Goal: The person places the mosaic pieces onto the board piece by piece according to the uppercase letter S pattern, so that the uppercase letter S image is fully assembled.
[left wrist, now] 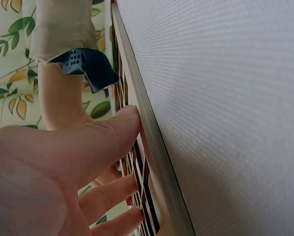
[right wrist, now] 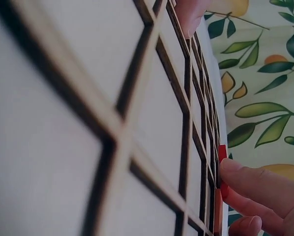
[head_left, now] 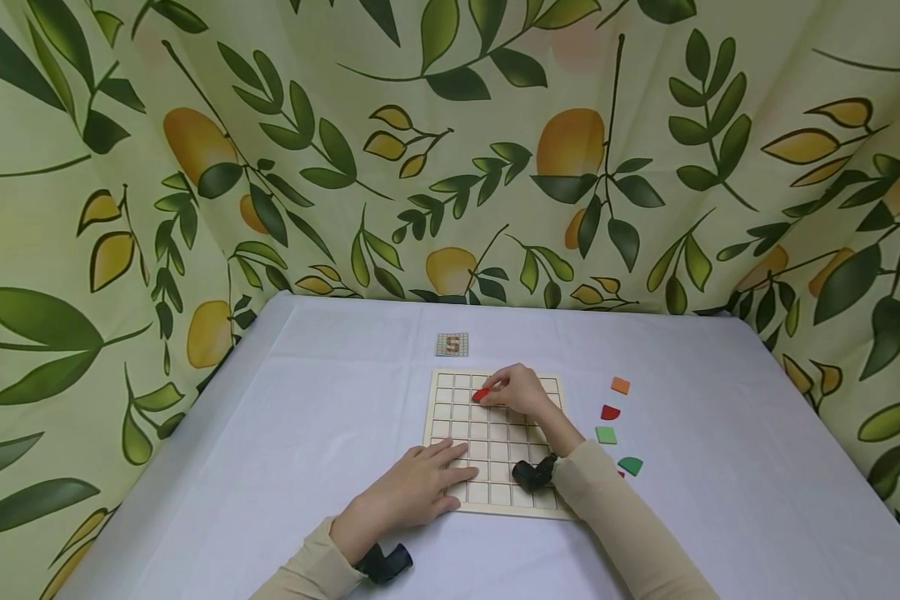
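Note:
A pale wooden grid board [head_left: 478,429] lies on the white cloth. Near its upper edge, my right hand [head_left: 521,390] pinches a small red piece [head_left: 481,395] between thumb and finger. The right wrist view shows that red piece [right wrist: 222,151] upright at the board's far side, just above an orange-brown piece [right wrist: 218,211] at the grid. My left hand [head_left: 412,487] rests spread over the board's lower left corner, fingers on the squares. In the left wrist view, its thumb [left wrist: 112,135] touches the board's wooden rim [left wrist: 154,132].
Right of the board lie an orange square [head_left: 620,385], a red quarter-round piece [head_left: 611,412], a light green square [head_left: 606,435] and a dark green quarter-round piece [head_left: 631,466]. A small patterned card [head_left: 452,344] lies beyond the board. A leaf-print curtain [head_left: 450,150] hangs behind the table.

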Tool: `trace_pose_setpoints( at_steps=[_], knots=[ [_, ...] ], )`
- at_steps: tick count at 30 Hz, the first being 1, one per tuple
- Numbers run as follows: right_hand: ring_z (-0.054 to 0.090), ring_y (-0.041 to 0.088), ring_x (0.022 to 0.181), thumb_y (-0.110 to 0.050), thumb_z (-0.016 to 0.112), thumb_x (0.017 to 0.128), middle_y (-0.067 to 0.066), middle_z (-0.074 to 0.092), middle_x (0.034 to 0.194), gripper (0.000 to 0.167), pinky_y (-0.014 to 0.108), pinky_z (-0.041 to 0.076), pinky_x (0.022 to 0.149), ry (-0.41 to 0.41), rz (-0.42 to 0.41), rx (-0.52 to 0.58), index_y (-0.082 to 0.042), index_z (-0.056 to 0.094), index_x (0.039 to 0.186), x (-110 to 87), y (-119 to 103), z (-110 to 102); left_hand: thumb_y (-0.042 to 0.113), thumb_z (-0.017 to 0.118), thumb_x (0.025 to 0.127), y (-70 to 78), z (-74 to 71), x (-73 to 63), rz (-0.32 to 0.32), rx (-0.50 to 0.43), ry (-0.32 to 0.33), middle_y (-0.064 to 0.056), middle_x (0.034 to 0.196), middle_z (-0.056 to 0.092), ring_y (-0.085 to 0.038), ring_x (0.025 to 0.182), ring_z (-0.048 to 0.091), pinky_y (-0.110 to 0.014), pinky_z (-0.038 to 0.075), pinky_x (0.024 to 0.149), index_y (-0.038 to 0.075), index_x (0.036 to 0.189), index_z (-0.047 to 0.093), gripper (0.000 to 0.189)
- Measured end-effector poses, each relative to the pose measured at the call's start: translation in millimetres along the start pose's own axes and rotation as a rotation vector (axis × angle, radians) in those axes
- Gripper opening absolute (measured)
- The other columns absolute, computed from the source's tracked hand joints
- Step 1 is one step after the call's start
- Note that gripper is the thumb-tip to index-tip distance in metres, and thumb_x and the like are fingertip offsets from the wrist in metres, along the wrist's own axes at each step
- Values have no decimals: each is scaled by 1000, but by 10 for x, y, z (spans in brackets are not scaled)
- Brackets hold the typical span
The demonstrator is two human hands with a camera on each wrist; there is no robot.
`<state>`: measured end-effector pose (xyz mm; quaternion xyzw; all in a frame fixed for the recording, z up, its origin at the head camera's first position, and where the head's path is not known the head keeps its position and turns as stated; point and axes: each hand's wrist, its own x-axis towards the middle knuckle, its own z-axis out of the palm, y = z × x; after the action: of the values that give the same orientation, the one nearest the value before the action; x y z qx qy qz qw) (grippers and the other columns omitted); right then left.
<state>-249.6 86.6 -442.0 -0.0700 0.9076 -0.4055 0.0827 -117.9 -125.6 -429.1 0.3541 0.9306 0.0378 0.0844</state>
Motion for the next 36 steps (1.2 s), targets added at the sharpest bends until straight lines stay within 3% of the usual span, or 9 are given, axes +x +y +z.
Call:
trace_pose_setpoints(
  at_steps=[22, 36],
  knots=[
    [50, 19, 77, -14, 86, 79, 11, 69, 94, 23, 24, 39, 61, 13, 18, 9, -3, 80, 98, -37, -26, -6, 36, 63, 99, 29, -25, -1, -2, 1, -10, -3, 157, 46, -27, 147, 40, -47, 44, 110, 28, 143, 59, 46],
    [36, 13, 59, -11, 82, 83, -1, 49, 61, 19, 24, 30, 54, 8, -28, 94, 1, 78, 97, -224, -61, -86, 36, 63, 99, 30, -21, 0, -4, -1, -9, -3, 156, 47, -26, 146, 41, -47, 44, 109, 28, 143, 58, 45]
  ],
)
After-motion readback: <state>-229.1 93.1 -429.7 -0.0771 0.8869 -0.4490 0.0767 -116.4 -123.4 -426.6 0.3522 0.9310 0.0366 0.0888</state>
